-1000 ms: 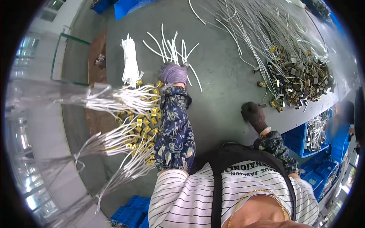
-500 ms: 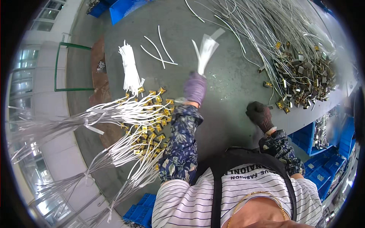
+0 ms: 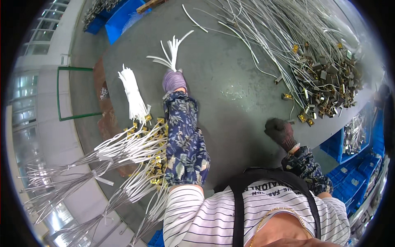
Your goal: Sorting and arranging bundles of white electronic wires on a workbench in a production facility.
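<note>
My left hand (image 3: 174, 81), in a purple glove, is closed round a fanned bunch of thin white tubes (image 3: 174, 51) whose far ends splay over the table. To its left lies a thicker bundle of white tubes (image 3: 133, 94). Below that bundle, white cables (image 3: 131, 144) with yellow-and-dark connectors (image 3: 158, 164) lie partly behind my left sleeve. My right hand (image 3: 280, 132), in a dark glove, rests closed on the table at right; a small grey end shows beside its fingers, but what it grips is hidden. Near it is a heap of connectors (image 3: 327, 84).
Long grey-white cables (image 3: 263, 37) run from the heap to the far edge of the grey table (image 3: 234, 136). A single white tube (image 3: 194, 18) lies at the far side. Blue bins (image 3: 347, 181) stand at the right, another blue bin (image 3: 123, 18) at the far left. A green frame (image 3: 58, 94) stands beyond the left edge.
My left hand has moved left with the white tubes, to where a few loose ones lay; those no longer show apart from the bunch. My right hand stays in place. The view has shifted slightly.
</note>
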A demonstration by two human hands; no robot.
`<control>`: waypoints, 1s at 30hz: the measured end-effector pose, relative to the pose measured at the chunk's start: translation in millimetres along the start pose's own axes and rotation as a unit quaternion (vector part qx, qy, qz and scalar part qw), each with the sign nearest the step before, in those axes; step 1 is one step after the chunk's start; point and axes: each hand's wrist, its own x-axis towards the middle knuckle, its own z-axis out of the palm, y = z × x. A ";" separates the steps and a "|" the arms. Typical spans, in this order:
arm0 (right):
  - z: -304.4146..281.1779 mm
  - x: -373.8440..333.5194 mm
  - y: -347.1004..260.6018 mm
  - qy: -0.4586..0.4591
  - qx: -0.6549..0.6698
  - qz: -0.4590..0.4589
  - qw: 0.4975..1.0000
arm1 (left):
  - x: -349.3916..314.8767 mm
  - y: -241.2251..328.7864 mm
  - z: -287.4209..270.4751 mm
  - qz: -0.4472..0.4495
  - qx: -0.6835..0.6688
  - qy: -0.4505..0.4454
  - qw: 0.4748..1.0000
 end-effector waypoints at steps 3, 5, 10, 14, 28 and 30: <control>-1.5 -3.8 -2.4 -0.027 0.024 0.014 0.999 | -6.7 -1.6 11.7 0.034 0.012 -0.034 0.999; -3.3 -3.2 -11.3 -0.035 0.023 0.031 0.999 | -21.7 -14.4 15.7 0.103 0.037 -0.009 0.994; -9.5 -4.5 -4.1 -0.016 0.000 0.009 1.000 | -126.8 8.6 -16.4 0.007 -0.533 -0.302 0.790; -10.2 -9.4 -11.1 -0.025 0.030 0.008 0.999 | -196.0 -5.6 -14.3 0.057 -0.627 -0.317 0.709; 7.2 -29.7 3.6 0.050 0.070 0.049 0.995 | -276.9 -22.1 9.3 0.079 -0.587 -0.282 0.754; 15.2 -36.8 -9.0 0.101 0.186 0.093 0.973 | -276.6 -13.7 -0.6 0.047 -0.649 -0.252 0.716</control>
